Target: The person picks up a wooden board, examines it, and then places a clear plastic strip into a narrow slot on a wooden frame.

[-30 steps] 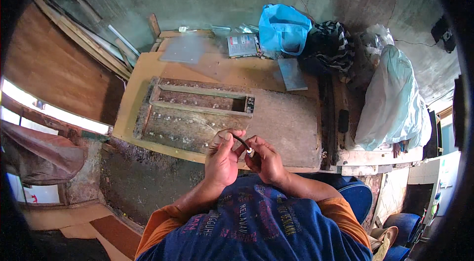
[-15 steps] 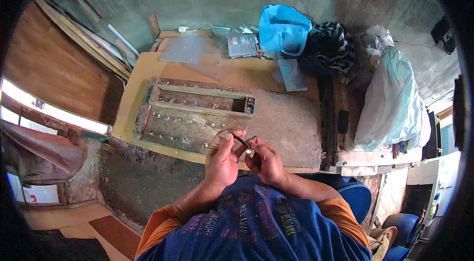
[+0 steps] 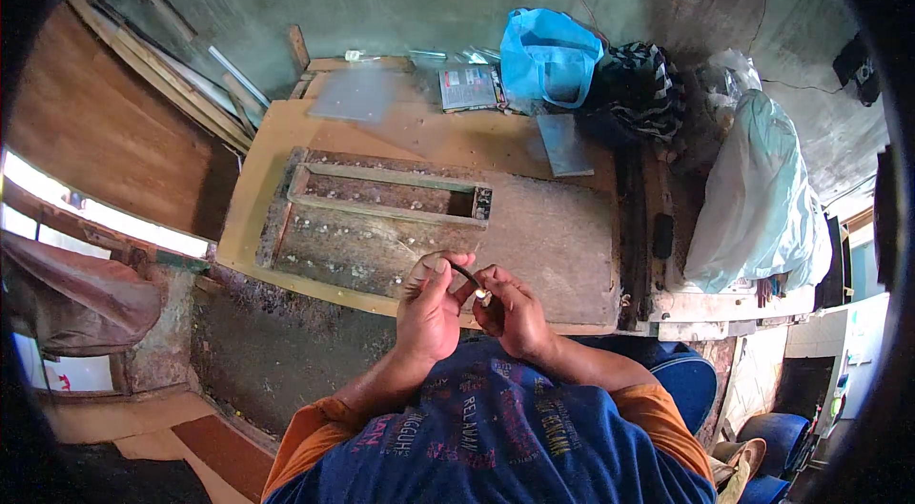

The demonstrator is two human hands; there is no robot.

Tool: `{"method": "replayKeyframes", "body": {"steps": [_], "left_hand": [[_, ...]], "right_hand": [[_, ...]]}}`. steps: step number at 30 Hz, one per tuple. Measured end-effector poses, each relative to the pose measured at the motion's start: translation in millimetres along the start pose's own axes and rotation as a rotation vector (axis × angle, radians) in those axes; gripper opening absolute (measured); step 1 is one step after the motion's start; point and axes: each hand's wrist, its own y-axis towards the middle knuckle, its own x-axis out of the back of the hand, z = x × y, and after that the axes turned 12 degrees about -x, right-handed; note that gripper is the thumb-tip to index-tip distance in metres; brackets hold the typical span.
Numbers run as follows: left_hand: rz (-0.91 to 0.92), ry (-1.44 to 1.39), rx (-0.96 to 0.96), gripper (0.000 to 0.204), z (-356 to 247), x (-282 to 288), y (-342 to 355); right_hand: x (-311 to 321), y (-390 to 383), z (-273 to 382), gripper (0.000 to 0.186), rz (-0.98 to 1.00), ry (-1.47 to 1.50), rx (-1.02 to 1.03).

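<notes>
Close in front of my body, both hands meet at a thin black curved strip, perhaps a cord or band [image 3: 464,270]. My left hand [image 3: 429,307] pinches its left end between thumb and fingers. At the other end is a small pale, shiny piece [image 3: 483,297], which my right hand [image 3: 516,306] grips with thumb and bent fingers. What kind of thing it is, I cannot make out. Just beyond the hands lies a worn wooden board [image 3: 543,246], with a long narrow wooden frame [image 3: 386,209] on top of it.
The board rests on a tan tabletop [image 3: 246,237]. Along the back stand a blue bag [image 3: 548,56], a dark patterned bundle [image 3: 648,94] and a small box [image 3: 468,89]. A clear flat packet [image 3: 564,144] lies nearer. A large pale plastic-covered object [image 3: 753,199] stands at the right.
</notes>
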Motion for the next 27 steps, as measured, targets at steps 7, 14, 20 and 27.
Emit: {"method": "replayKeyframes", "body": {"steps": [7,14,20,27], "left_hand": [[-0.016,0.004,0.004,0.017,0.4,0.1,0.4],[-0.007,0.004,0.001,0.018,0.0,-1.3,1.8],[-0.015,0.015,-0.002,0.018,0.4,-0.2,2.8],[-0.041,-0.036,0.012,0.015,-0.7,-0.8,2.9]], "right_hand": [[-3.8,-2.8,2.9,0.018,-0.053,-0.012,-0.018],[3.4,3.4,-2.8,0.018,0.028,0.068,-0.001],[-3.6,0.4,3.2,0.018,-0.053,0.047,-0.036],[-3.3,0.7,2.6,0.018,-0.006,0.047,-0.026]]}}
